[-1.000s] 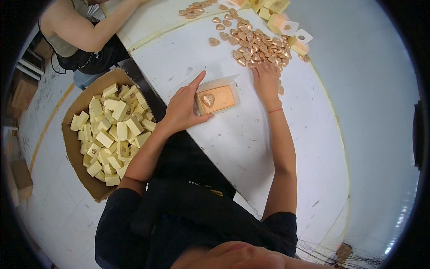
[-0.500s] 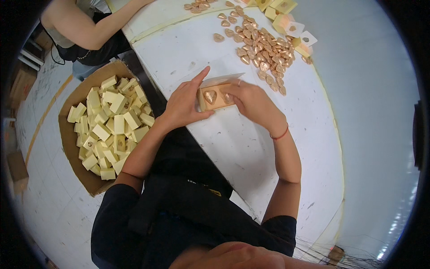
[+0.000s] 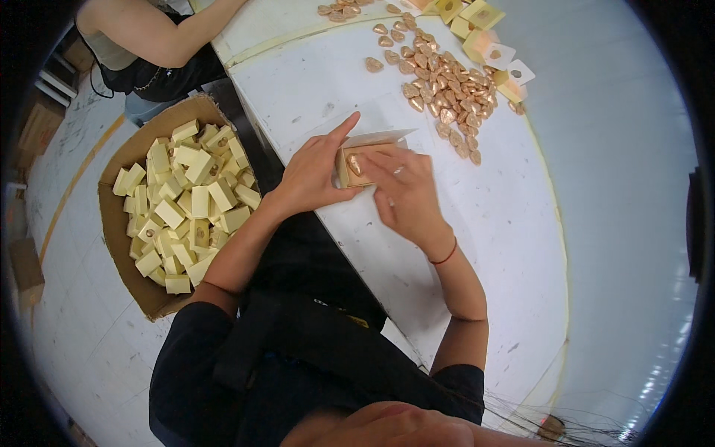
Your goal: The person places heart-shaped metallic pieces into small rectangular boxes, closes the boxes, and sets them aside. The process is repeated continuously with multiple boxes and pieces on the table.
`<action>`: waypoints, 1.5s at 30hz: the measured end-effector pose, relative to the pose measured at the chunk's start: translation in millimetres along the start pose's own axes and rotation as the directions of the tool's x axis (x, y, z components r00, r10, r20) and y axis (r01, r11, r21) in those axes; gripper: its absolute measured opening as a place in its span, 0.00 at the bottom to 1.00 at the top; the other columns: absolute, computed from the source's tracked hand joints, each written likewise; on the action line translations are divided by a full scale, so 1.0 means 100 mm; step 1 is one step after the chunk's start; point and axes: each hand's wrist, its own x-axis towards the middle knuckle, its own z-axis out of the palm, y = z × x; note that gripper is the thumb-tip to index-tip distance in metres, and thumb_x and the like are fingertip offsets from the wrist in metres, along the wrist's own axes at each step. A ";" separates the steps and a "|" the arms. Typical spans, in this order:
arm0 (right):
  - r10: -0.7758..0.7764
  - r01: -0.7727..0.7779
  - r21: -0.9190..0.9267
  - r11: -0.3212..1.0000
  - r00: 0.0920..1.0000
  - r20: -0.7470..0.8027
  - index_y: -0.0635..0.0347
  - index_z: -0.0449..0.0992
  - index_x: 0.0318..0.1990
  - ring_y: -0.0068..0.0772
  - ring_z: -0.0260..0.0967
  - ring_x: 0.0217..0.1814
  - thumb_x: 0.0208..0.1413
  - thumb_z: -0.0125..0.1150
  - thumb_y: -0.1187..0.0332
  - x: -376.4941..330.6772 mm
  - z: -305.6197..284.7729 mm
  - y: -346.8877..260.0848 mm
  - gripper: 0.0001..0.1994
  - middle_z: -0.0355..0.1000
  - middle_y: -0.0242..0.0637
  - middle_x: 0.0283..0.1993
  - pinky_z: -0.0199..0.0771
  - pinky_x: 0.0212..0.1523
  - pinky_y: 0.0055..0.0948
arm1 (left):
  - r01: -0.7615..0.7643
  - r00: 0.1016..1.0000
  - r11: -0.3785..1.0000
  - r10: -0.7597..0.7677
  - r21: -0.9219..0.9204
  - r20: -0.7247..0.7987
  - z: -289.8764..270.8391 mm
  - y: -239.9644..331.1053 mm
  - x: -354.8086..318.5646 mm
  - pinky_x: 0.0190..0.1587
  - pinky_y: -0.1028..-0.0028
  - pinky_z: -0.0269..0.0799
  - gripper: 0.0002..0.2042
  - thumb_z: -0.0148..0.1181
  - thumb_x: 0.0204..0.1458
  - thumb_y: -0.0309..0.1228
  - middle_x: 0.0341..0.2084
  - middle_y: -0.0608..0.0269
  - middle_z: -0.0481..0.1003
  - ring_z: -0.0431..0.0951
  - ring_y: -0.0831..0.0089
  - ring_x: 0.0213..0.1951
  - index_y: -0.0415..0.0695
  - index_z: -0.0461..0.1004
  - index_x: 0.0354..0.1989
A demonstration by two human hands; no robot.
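1. small open box [image 3: 343, 176] is sitting by the white table's [image 3: 506, 223] edge, flap [image 3: 381, 137] rising at 12 o'clock.
2. left hand [image 3: 309, 176] is bracing the box's 9 o'clock end, thumb and fingers spreading apart.
3. right hand [image 3: 411, 195] is covering the 3 o'clock end; cannot tell whether it's pinching anything.
4. coppery heart [image 3: 355, 165] is lying inside, toward 9 o'clock.
5. heart pile [image 3: 456, 95] is spreading at 2 o'clock.
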 end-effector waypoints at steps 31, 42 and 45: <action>0.224 -0.157 0.580 0.800 0.974 -0.046 0.56 0.76 0.58 0.40 0.69 0.58 0.49 0.71 0.72 -0.49 0.35 0.37 0.26 0.68 0.41 0.63 0.73 0.56 0.34 | -0.111 0.989 0.947 0.075 -0.302 -0.126 0.17 -0.03 0.05 0.49 0.72 0.73 0.19 0.52 0.50 0.13 0.43 0.56 0.81 0.81 0.63 0.43 0.44 0.80 0.49; -0.028 0.031 0.025 0.999 0.992 -0.126 0.56 0.77 0.55 0.44 0.72 0.59 0.47 0.72 0.64 -0.46 0.26 0.46 0.25 0.73 0.40 0.58 0.78 0.54 0.36 | -0.017 0.995 0.910 0.058 -0.414 0.087 -0.06 0.04 -0.07 0.63 0.63 0.65 0.19 0.64 0.50 0.19 0.57 0.53 0.73 0.70 0.58 0.62 0.44 0.78 0.53; 0.022 -0.011 0.133 0.991 0.996 -0.085 0.56 0.77 0.55 0.44 0.71 0.61 0.51 0.69 0.67 -0.42 0.18 0.42 0.22 0.73 0.39 0.59 0.78 0.55 0.37 | -0.076 0.993 0.907 0.108 -0.414 0.055 0.01 -0.09 -0.09 0.62 0.64 0.67 0.18 0.67 0.48 0.21 0.56 0.54 0.74 0.70 0.57 0.63 0.45 0.81 0.50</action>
